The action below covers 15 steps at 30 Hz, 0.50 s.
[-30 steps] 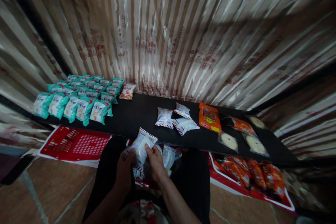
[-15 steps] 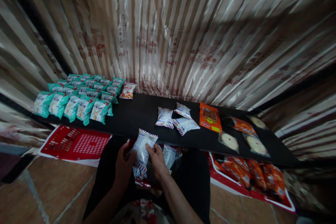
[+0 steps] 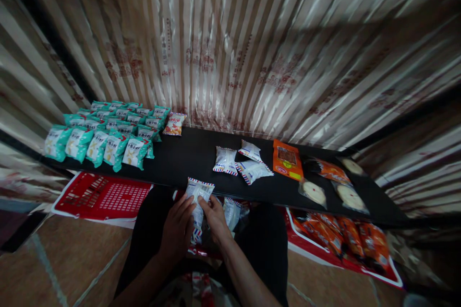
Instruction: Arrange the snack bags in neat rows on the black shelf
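Observation:
Between my knees, at the near edge of the black shelf [image 3: 190,153], I hold a white snack bag [image 3: 199,189] with a red-and-blue striped border. My left hand [image 3: 176,225] lies over its left side with the fingers on its face. My right hand [image 3: 216,218] grips its right side, thumb on the front. Behind and below, a similar snack bag [image 3: 232,213] lies in a red basket, mostly hidden by my hands. Three such bags [image 3: 226,160] lie on the shelf ahead. One red-and-white bag [image 3: 175,124] stands at the back, beside the teal packs.
Rows of teal snack bags [image 3: 135,152] fill the shelf's left end. To the right lie an orange packet [image 3: 287,159] and round pale items in clear wrap [image 3: 313,193]. Below are a red basket [image 3: 124,199] and a basket of orange packs [image 3: 370,244]. A striped curtain [image 3: 223,57] hangs behind.
My left hand has moved from the bag's lower left edge up over its face. The bag has turned slightly more upright, while my right hand keeps its grip.

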Motion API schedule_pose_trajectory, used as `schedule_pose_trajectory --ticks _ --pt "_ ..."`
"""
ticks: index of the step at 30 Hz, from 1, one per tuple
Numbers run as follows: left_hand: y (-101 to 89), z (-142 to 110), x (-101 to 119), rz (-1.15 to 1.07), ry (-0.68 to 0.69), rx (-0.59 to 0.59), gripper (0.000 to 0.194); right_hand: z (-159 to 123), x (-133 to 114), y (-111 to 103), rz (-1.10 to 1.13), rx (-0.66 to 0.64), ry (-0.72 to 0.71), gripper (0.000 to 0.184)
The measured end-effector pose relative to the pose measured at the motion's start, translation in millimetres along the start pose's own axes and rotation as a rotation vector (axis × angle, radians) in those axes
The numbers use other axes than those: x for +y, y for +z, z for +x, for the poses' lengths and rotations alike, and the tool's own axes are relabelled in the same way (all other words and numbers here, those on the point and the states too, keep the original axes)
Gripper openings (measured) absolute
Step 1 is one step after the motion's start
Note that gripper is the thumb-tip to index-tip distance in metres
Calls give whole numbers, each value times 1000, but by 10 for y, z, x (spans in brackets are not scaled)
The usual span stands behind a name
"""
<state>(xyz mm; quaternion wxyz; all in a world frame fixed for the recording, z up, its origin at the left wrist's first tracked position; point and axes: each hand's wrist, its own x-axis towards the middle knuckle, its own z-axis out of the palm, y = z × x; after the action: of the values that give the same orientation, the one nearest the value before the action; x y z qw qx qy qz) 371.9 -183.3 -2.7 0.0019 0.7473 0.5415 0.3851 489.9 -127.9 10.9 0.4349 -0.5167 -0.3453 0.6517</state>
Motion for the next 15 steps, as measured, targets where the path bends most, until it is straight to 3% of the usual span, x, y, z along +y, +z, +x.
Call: schedule_pose_trajectory --ticks 15 --pt "-41 -89 30 -63 10 -137 69 -7 -117 -30 -199 50 2 40"
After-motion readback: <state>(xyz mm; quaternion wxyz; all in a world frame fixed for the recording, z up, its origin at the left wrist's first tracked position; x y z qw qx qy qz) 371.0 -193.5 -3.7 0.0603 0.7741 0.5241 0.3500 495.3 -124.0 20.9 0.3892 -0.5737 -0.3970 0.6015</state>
